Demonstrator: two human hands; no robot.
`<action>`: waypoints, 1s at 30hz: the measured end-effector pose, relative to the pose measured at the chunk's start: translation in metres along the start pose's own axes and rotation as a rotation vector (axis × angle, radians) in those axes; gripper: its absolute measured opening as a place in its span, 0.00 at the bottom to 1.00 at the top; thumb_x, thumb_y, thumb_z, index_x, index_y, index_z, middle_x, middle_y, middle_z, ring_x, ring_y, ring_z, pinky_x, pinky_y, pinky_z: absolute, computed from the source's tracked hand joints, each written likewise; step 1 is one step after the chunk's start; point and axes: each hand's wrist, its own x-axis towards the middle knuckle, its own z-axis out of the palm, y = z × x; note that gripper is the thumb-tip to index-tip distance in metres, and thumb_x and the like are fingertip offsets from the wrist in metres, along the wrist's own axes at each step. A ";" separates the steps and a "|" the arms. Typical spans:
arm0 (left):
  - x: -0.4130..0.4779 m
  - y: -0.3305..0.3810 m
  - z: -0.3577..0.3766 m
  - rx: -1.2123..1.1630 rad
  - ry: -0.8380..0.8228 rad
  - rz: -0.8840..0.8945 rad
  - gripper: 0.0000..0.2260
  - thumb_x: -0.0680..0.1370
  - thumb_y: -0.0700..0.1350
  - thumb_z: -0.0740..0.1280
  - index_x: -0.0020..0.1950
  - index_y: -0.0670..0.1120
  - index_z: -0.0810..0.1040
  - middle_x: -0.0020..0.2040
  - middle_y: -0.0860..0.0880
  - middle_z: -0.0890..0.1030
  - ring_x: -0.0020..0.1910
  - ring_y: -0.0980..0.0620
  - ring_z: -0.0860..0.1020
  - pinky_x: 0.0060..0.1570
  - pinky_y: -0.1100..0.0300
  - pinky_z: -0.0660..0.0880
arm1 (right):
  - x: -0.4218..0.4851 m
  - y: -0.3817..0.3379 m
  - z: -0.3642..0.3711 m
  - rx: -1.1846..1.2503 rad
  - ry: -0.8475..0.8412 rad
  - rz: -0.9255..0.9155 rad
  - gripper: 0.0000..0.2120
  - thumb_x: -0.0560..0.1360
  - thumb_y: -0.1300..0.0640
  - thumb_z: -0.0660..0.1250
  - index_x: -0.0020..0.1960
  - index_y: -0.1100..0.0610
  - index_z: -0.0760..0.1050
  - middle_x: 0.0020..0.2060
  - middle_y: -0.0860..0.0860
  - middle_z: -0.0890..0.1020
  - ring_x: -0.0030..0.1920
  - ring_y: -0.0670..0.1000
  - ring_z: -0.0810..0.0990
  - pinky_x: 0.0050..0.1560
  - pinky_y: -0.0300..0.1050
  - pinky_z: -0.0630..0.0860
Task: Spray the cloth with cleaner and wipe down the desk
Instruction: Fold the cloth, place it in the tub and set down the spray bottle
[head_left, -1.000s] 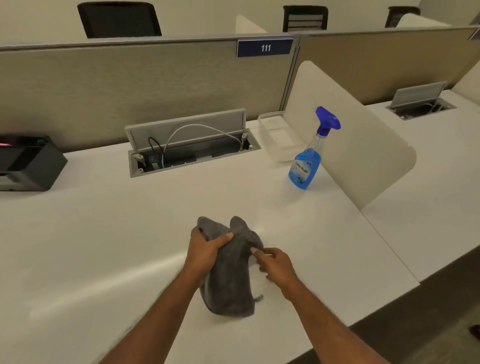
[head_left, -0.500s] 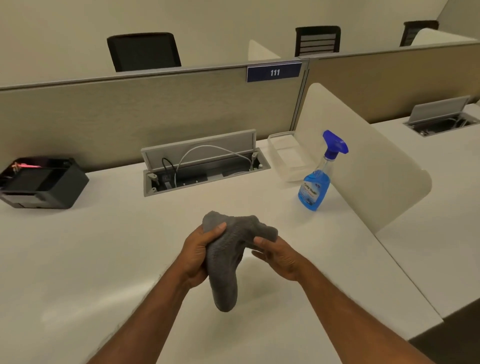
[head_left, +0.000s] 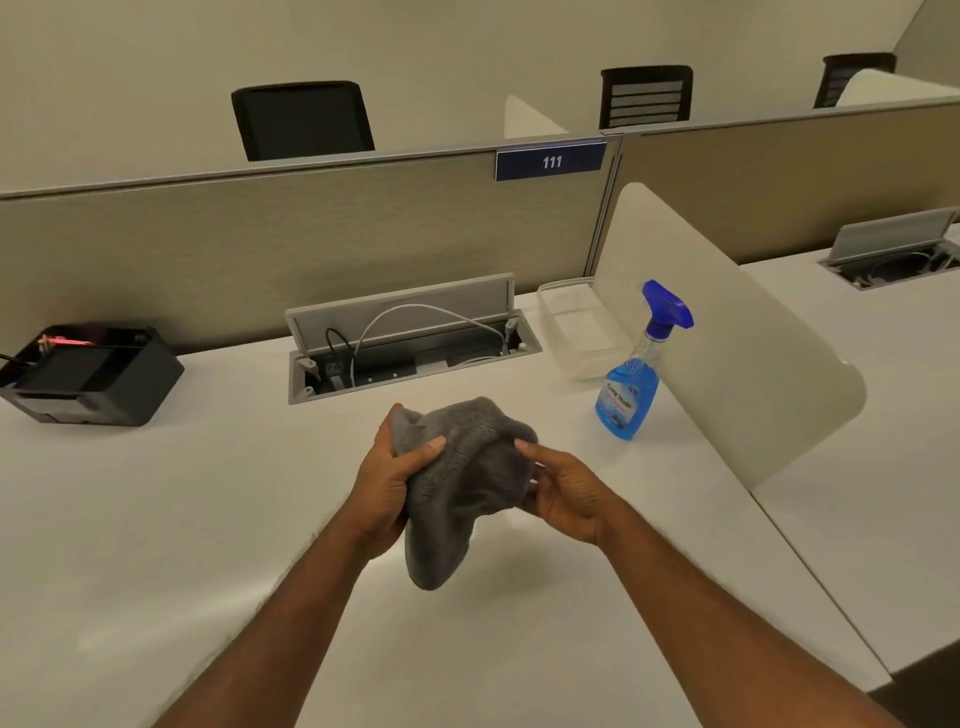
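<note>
A black box (head_left: 88, 374) sits at the desk's (head_left: 156, 519) back left edge. At centre, a left hand (head_left: 384, 483) and right hand (head_left: 566, 493) both grip a bunched grey cloth (head_left: 462, 478) above the surface. A blue spray bottle (head_left: 636, 374) stands upright toward the right edge, beside the divider (head_left: 753, 364).

both hands grip grey cloth (head_left: 462, 483) above desk (head_left: 156, 519) — spray bottle (head_left: 631, 387) upright, right | untouched

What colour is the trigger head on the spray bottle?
Blue, on the spray bottle's trigger head; the head view shows it clearly.
</note>
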 end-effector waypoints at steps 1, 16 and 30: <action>0.000 0.000 0.001 -0.039 -0.015 -0.011 0.21 0.76 0.45 0.69 0.68 0.45 0.69 0.60 0.39 0.77 0.52 0.43 0.83 0.44 0.55 0.81 | -0.001 0.003 -0.001 -0.020 -0.027 0.025 0.22 0.70 0.50 0.75 0.62 0.56 0.78 0.59 0.59 0.82 0.60 0.60 0.80 0.58 0.55 0.78; 0.012 -0.001 -0.014 0.277 0.149 -0.025 0.50 0.66 0.53 0.74 0.81 0.52 0.48 0.80 0.44 0.57 0.75 0.38 0.65 0.70 0.42 0.68 | 0.004 -0.017 0.002 -0.282 0.190 -0.203 0.11 0.79 0.48 0.64 0.60 0.47 0.75 0.52 0.43 0.81 0.50 0.46 0.81 0.38 0.35 0.80; 0.008 0.006 -0.010 0.509 0.076 0.099 0.49 0.67 0.54 0.74 0.80 0.59 0.46 0.81 0.47 0.52 0.77 0.39 0.62 0.69 0.43 0.70 | -0.005 -0.004 -0.022 -0.147 0.001 0.331 0.30 0.56 0.50 0.84 0.55 0.61 0.84 0.57 0.60 0.83 0.60 0.61 0.80 0.59 0.57 0.78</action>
